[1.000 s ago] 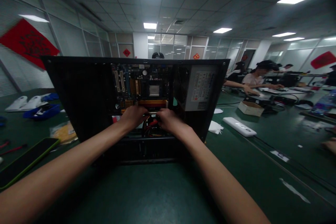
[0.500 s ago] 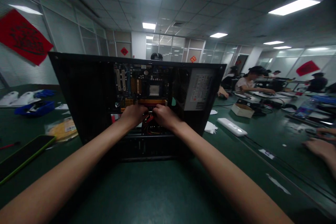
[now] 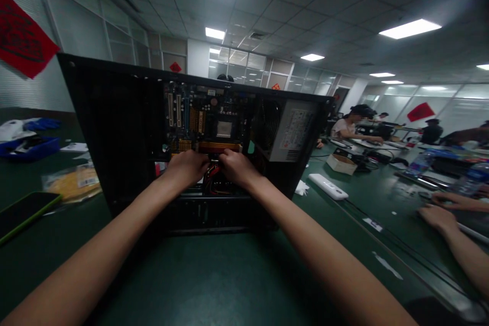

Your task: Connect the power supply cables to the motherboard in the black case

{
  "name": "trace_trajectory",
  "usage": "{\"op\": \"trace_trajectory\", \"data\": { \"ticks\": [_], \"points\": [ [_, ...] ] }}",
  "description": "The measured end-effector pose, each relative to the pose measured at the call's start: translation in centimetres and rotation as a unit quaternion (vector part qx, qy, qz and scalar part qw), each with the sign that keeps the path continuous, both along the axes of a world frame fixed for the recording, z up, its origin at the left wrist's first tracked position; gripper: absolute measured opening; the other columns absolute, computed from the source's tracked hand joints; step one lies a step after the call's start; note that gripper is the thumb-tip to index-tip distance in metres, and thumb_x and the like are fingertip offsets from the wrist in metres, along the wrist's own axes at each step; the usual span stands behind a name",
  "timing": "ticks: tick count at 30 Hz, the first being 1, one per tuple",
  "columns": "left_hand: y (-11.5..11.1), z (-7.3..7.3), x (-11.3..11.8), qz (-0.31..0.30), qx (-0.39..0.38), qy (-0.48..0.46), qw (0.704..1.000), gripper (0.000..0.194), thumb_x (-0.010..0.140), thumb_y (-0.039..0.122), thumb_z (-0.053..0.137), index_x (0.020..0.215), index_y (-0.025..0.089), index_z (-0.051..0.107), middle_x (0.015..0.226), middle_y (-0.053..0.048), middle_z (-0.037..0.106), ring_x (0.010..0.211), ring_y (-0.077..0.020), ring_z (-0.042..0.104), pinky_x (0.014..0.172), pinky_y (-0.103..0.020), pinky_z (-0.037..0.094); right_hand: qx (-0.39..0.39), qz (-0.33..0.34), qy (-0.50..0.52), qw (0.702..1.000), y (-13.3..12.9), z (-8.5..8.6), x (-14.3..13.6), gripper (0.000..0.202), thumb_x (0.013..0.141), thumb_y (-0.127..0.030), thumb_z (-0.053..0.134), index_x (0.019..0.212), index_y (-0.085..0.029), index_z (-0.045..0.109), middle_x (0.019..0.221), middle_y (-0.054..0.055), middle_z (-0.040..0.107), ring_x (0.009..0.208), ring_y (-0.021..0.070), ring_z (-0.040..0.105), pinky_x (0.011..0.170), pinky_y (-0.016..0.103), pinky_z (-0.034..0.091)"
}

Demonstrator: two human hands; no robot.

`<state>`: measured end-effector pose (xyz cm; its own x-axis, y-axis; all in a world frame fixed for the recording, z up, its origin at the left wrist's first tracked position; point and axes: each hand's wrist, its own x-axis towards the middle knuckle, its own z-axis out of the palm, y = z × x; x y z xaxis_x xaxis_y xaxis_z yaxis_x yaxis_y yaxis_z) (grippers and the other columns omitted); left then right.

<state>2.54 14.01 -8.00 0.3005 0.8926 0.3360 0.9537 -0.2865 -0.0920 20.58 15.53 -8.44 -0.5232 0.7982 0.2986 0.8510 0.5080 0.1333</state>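
In front of me an open black computer case (image 3: 114, 74) stands on the table, its inside facing me. Both my hands reach into it, at the lower edge of the motherboard (image 3: 214, 107). My left hand (image 3: 187, 167) has its fingers curled near the left part of the orange-yellow memory slots (image 3: 219, 148). Just right of it, my right hand (image 3: 239, 167) is closed at the same slots. What the fingertips of each hand grip is hidden. Red and yellow cables (image 3: 212, 178) hang right below, between the hands. A power supply (image 3: 293, 132) sits at the right inside the case.
On the green table (image 3: 183, 280) lie a phone (image 3: 26, 211), a bag of yellow material (image 3: 74, 183) and a blue tray (image 3: 30, 148) at left. A white power strip (image 3: 328, 186) and a small box (image 3: 342, 162) are at right, near another person's hands (image 3: 439, 216).
My view has turned slightly, so the case appears more tilted and the table items at right have shifted left. Both hands remain at the memory slots, with the left hand slightly farther left.
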Motion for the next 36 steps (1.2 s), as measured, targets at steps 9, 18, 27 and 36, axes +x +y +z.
{"op": "trace_trajectory", "data": {
  "ticks": [9, 18, 27, 36],
  "points": [
    [0.4, -0.6, -0.2, -0.056, -0.043, -0.057, 0.996, 0.051, 0.097, 0.058, 0.039, 0.098, 0.026, 0.078, 0.091, -0.009, 0.077, 0.085, -0.0267, 0.072, 0.067, -0.031, 0.048, -0.001, -0.003, -0.002, 1.000, 0.4, -0.3, -0.2, 0.025, 0.099, -0.014, 0.043, 0.118, -0.014, 0.060, 0.122, 0.014, 0.060, 0.104, 0.0231, 0.063, 0.083, 0.031, 0.050],
    [0.8, -1.4, -0.7, -0.083, -0.052, 0.008, 0.995, 0.048, 0.093, 0.060, 0.047, 0.105, 0.023, 0.075, 0.095, -0.012, 0.075, 0.087, -0.0302, 0.071, 0.070, -0.034, 0.049, 0.021, 0.035, 0.030, 0.999, -0.3, -0.5, 1.0, 0.035, 0.090, -0.004, 0.048, 0.121, -0.015, 0.059, 0.126, 0.012, 0.058, 0.115, 0.0221, 0.054, 0.089, 0.030, 0.046],
    [1.1, -1.0, -0.4, -0.142, -0.057, 0.036, 0.988, 0.039, 0.096, 0.047, 0.045, 0.093, 0.022, 0.075, 0.088, -0.010, 0.074, 0.082, -0.0277, 0.071, 0.067, -0.033, 0.047, -0.003, 0.069, 0.125, 0.990, -0.5, -0.8, 2.2, 0.023, 0.090, -0.008, 0.053, 0.108, -0.015, 0.065, 0.119, 0.009, 0.061, 0.110, 0.0190, 0.057, 0.090, 0.028, 0.044],
    [1.2, -0.9, -0.9, -0.166, -0.061, 0.020, 0.984, 0.035, 0.095, 0.044, 0.049, 0.085, 0.022, 0.074, 0.083, -0.008, 0.073, 0.079, -0.0249, 0.069, 0.067, -0.031, 0.045, -0.022, 0.094, 0.157, 0.983, -0.7, -1.0, 2.2, 0.021, 0.090, -0.010, 0.053, 0.106, -0.016, 0.066, 0.116, 0.007, 0.062, 0.105, 0.0174, 0.060, 0.086, 0.025, 0.044]
  ]
}}
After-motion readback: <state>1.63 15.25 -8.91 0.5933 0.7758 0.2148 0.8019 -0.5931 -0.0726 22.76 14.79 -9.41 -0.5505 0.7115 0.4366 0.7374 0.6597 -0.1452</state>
